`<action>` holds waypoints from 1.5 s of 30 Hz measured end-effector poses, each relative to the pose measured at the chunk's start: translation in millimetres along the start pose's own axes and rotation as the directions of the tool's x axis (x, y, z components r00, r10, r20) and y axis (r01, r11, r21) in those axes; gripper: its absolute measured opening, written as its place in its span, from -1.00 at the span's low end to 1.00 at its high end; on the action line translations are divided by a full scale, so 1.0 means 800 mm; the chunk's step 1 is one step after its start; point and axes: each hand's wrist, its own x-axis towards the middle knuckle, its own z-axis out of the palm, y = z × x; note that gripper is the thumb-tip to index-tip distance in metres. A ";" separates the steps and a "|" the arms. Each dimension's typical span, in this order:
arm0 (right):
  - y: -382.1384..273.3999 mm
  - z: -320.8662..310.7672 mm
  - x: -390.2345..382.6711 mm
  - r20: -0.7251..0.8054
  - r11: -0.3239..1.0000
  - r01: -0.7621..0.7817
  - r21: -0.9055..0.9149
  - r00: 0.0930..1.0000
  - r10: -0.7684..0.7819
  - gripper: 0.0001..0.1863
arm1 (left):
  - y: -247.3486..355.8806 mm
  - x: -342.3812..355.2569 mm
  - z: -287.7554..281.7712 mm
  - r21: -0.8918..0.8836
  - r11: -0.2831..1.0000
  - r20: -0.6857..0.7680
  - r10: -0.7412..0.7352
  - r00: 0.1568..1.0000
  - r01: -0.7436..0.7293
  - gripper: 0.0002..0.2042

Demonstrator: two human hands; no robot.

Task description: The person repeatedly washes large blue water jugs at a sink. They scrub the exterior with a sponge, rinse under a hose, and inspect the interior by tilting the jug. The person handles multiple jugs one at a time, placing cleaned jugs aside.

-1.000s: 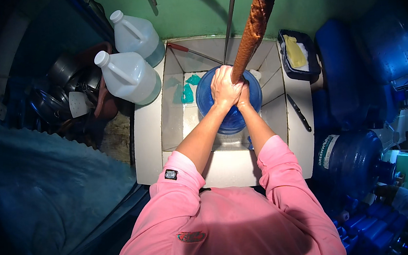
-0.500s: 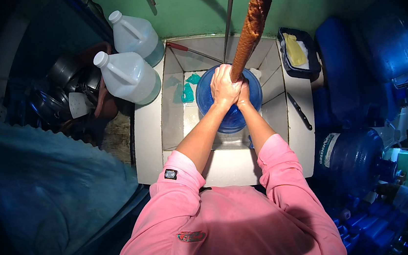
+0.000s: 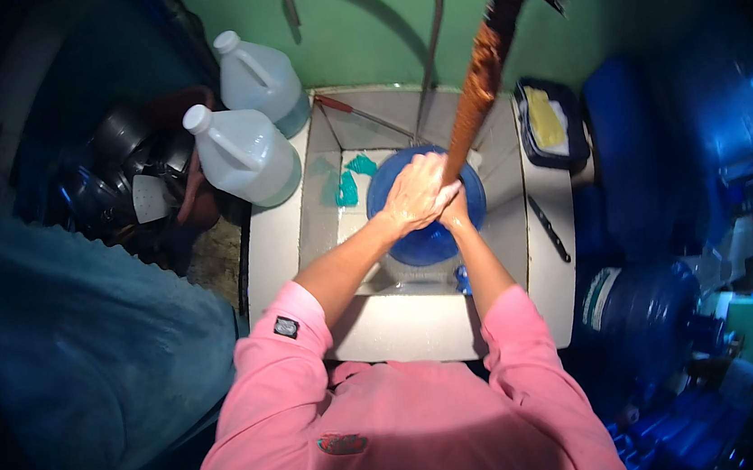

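Observation:
A long brown, rough-surfaced pole (image 3: 479, 62) slants down from the upper right to a round blue plastic container (image 3: 400, 246) in the tiled sink (image 3: 501, 205). My left hand (image 3: 418, 195) is closed at the pole’s lower end, fingers bent over it, above the container. My right hand (image 3: 454, 209) is tucked beneath the left, pressed against it; its fingers and what they grip are mostly hidden. Teal scraps (image 3: 347, 188) lie at the sink's left, and a red-handled tool (image 3: 333, 103) leans across its back.
Two translucent jugs (image 3: 247, 161) stand on the left ledge, beside dark pots (image 3: 117, 133). A dark tub with a yellow sponge (image 3: 547, 119) and a knife (image 3: 546, 223) rest on the right ledge. Large blue bottles (image 3: 637, 309) crowd the right; a grey bent pipe (image 3: 434, 34) runs down the wall.
My hands and the pole's lower end have moved down toward me, and my left wrist has swung leftward. The whole view has also shifted slightly, with the sink lower in frame.

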 end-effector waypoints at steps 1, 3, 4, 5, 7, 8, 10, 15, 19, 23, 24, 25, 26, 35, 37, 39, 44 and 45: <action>-0.014 -0.008 -0.005 -0.063 0.966 0.104 0.236 0.994 -0.091 -0.69 | -0.009 0.011 -0.016 0.010 0.994 -0.014 0.107 0.994 -0.106 -0.64; -0.037 -0.030 -0.011 -0.036 0.977 0.025 0.211 0.999 -0.017 -0.51 | -0.034 0.053 -0.039 -0.185 0.937 0.006 -0.302 0.953 0.298 -0.70; -0.046 -0.036 -0.008 -0.119 0.986 0.015 0.168 0.993 0.006 -0.54 | -0.054 0.074 -0.049 -0.752 0.502 0.217 -0.421 0.881 0.426 -0.72; -0.055 -0.040 -0.003 -0.144 0.956 -0.071 0.284 0.983 0.115 -0.61 | -0.071 0.091 -0.049 -0.915 0.295 0.111 -0.468 0.877 0.273 -0.61; -0.072 -0.042 0.013 -0.255 0.944 -0.096 0.316 0.950 0.182 -0.67 | -0.109 0.109 -0.041 -0.937 0.311 -0.308 -0.512 0.802 -0.161 -0.32; -0.083 -0.044 0.016 -0.307 0.951 0.012 0.309 0.948 0.087 -0.68 | -0.129 0.100 -0.037 -0.933 0.353 -0.262 -0.547 0.795 -0.064 -0.22; -0.116 -0.058 0.005 -0.249 0.929 0.101 0.355 0.968 -0.010 -0.69 | -0.161 0.048 -0.030 -0.944 0.315 -0.222 -0.377 0.899 -0.101 -0.07; -0.245 -0.221 -0.108 -0.265 0.662 0.395 0.637 0.919 -0.293 -0.64 | -0.108 -0.136 -0.034 -0.858 0.140 0.311 -0.626 0.716 0.495 0.05; -0.296 -0.308 -0.102 -0.361 0.520 0.411 0.749 0.911 -0.200 -0.66 | -0.017 -0.122 -0.064 -0.832 -0.170 0.553 -0.337 0.762 0.528 0.06; -0.295 -0.293 -0.096 -0.483 0.596 0.474 0.648 0.861 -0.159 -0.57 | -0.049 -0.081 -0.133 -0.922 -0.096 0.383 -0.358 0.852 0.374 -0.22; -0.293 -0.283 -0.113 -0.457 0.586 0.499 0.639 0.859 -0.233 -0.54 | -0.058 -0.094 -0.149 -0.911 -0.225 0.406 -0.327 0.854 0.347 -0.23; -0.292 -0.277 -0.131 -0.372 0.554 0.528 0.644 0.848 -0.376 -0.51 | -0.068 -0.101 -0.160 -0.893 -0.320 0.420 -0.345 0.840 0.315 -0.24; -0.291 -0.276 -0.147 -0.411 0.523 0.555 0.647 0.832 -0.373 -0.52 | -0.074 -0.103 -0.155 -0.943 -0.165 0.333 -0.386 0.861 0.290 -0.24; -0.271 -0.256 -0.163 -0.614 0.599 0.553 0.579 0.779 -0.126 -0.57 | -0.013 -0.166 -0.165 -0.972 0.112 0.104 -0.587 0.803 0.207 -0.10; -0.250 -0.252 -0.165 -0.670 0.656 0.499 0.566 0.742 0.014 -0.58 | 0.005 -0.179 -0.183 -0.944 0.003 0.251 -0.642 0.724 0.329 -0.13; -0.217 -0.250 -0.169 -0.676 0.661 0.499 0.560 0.737 0.016 -0.60 | 0.004 -0.167 -0.215 -0.975 0.217 -0.053 -0.455 0.889 0.052 -0.15; -0.181 -0.162 -0.138 -0.625 0.689 0.367 0.625 0.764 0.160 -0.63 | 0.057 -0.142 -0.311 -0.442 0.895 -0.203 -0.033 0.979 -0.061 0.00; -0.187 -0.126 -0.124 -0.586 0.697 0.298 0.652 0.782 0.214 -0.64 | 0.069 -0.137 -0.331 -0.200 0.974 -0.177 0.068 0.982 -0.104 0.03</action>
